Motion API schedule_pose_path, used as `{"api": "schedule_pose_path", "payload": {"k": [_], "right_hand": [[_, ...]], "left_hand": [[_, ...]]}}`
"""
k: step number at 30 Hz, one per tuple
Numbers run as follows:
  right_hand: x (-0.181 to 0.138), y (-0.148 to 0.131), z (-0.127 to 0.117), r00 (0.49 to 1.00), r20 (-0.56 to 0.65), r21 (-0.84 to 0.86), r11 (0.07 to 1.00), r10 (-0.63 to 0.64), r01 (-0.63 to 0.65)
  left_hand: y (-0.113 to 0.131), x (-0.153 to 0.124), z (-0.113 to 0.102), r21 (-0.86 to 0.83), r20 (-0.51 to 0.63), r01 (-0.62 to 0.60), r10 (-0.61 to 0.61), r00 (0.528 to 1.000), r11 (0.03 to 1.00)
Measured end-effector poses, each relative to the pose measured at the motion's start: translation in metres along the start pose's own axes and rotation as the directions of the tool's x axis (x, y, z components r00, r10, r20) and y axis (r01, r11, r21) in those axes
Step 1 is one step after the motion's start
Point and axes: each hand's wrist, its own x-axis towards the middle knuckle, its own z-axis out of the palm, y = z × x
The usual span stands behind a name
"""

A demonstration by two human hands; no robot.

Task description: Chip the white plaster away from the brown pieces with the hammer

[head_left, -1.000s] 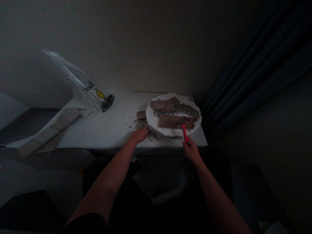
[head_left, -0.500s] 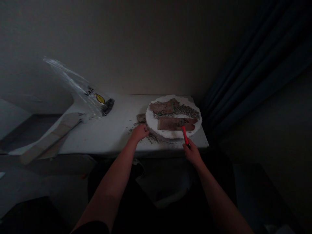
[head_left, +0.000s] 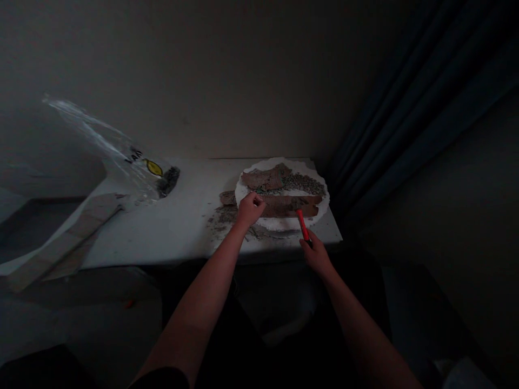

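Observation:
A white round board with a wavy rim (head_left: 323, 178) lies on the table. Across its front runs a brown strip (head_left: 279, 206) with a dark patch near its right part. My left hand (head_left: 250, 209) is at the strip's left end, its fingers curled; whether they hold anything is too dark to tell. In my right hand (head_left: 316, 254) is a slim red tool (head_left: 303, 224) with a black end, its tip at the strip's front edge. Behind the strip sit a brown rough piece (head_left: 263, 178) and many small grey pebbles (head_left: 306, 183).
Dark crumbs (head_left: 221, 219) are scattered on the white table (head_left: 174, 227) left of the board. A clear plastic bag (head_left: 121, 154) with dark bits stands farther left, near flat cardboard pieces (head_left: 68, 240). A dark curtain (head_left: 389, 124) hangs on the right.
My left hand has moved right and up, from beside the board to the strip's left end. My right hand still holds the red tool at the strip. The view has shifted slightly.

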Motion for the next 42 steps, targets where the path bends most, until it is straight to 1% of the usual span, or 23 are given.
{"api": "schedule_pose_path", "payload": {"k": [1,2,4,5,7,8,10,13,15,16,18,20,22,24,26,28,31,34,42], "right_hand": [[0.0,0.002,0.0,1.0,-0.003,0.0,1.0,-0.001,0.001],[0.001,0.003,0.0,1.0,-0.005,0.0,1.0,-0.002,0.002],[0.001,0.005,0.001,1.0,-0.007,0.001,1.0,-0.007,0.007],[0.002,0.006,0.001,1.0,-0.003,0.003,1.0,-0.009,0.009],[0.002,0.005,0.0,1.0,0.009,0.009,1.0,-0.005,0.005],[0.002,0.004,0.0,1.0,0.015,0.01,1.0,0.001,-0.001],[0.001,0.002,0.0,1.0,0.026,0.011,1.0,0.013,-0.014],[0.001,0.0,0.0,1.0,0.023,0.01,1.0,0.009,-0.009],[0.001,-0.001,0.0,1.0,0.017,0.017,1.0,0.001,-0.001],[0.001,0.0,0.0,1.0,0.015,0.022,1.0,-0.001,0.001],[0.001,0.001,0.0,1.0,0.013,0.03,1.0,0.0,-0.001],[0.001,0.001,0.0,1.0,0.015,0.026,1.0,0.003,-0.003],[0.001,0.001,0.0,1.0,0.013,0.012,1.0,0.007,-0.007],[0.0,0.001,0.0,1.0,0.005,-0.002,1.0,0.009,-0.009],[0.0,0.0,0.0,1.0,0.003,-0.008,1.0,0.007,-0.007],[0.0,0.0,-0.001,1.0,0.015,-0.006,1.0,0.002,-0.002],[0.001,0.001,-0.001,1.0,0.016,-0.006,1.0,-0.005,0.005],[0.001,0.002,0.0,1.0,0.006,-0.018,1.0,-0.005,0.005],[0.0,-0.003,-0.002,0.999,0.028,-0.022,1.0,-0.02,0.021]], "left_hand": [[-0.001,0.0,0.005,0.077,0.038,0.004,-0.007,0.999,0.997],[-0.002,0.0,0.008,0.163,0.074,-0.017,0.005,0.997,0.986],[-0.003,-0.001,0.011,0.31,0.164,-0.141,0.094,0.982,0.94],[-0.003,-0.002,0.011,0.354,0.221,-0.225,0.152,0.963,0.908],[-0.002,-0.004,0.01,0.397,0.329,-0.349,0.224,0.917,0.848],[-0.002,-0.005,0.01,0.412,0.366,-0.377,0.229,0.902,0.829],[-0.001,-0.007,0.01,0.438,0.401,-0.395,0.218,0.89,0.807],[-0.002,-0.007,0.008,0.449,0.421,-0.409,0.216,0.881,0.795],[-0.002,-0.007,0.008,0.415,0.392,-0.398,0.234,0.89,0.818],[-0.002,-0.007,0.01,0.372,0.361,-0.378,0.243,0.9,0.848],[-0.001,-0.006,0.016,0.211,0.292,-0.317,0.25,0.923,0.925],[0.001,-0.007,0.026,0.004,0.254,-0.234,0.226,0.94,0.972],[0.003,-0.008,0.035,-0.147,0.244,-0.156,0.188,0.951,0.977],[0.004,-0.008,0.042,-0.217,0.247,-0.099,0.152,0.957,0.971],[0.005,-0.008,0.044,-0.234,0.245,-0.062,0.12,0.962,0.97],[0.006,-0.007,0.044,-0.234,0.233,-0.051,0.107,0.967,0.971],[0.005,-0.005,0.042,-0.23,0.223,-0.069,0.122,0.967,0.971],[0.004,-0.005,0.043,-0.207,0.24,-0.086,0.135,0.961,0.975],[0.0,-0.004,0.045,-0.181,0.253,-0.088,0.133,0.958,0.979]]}}
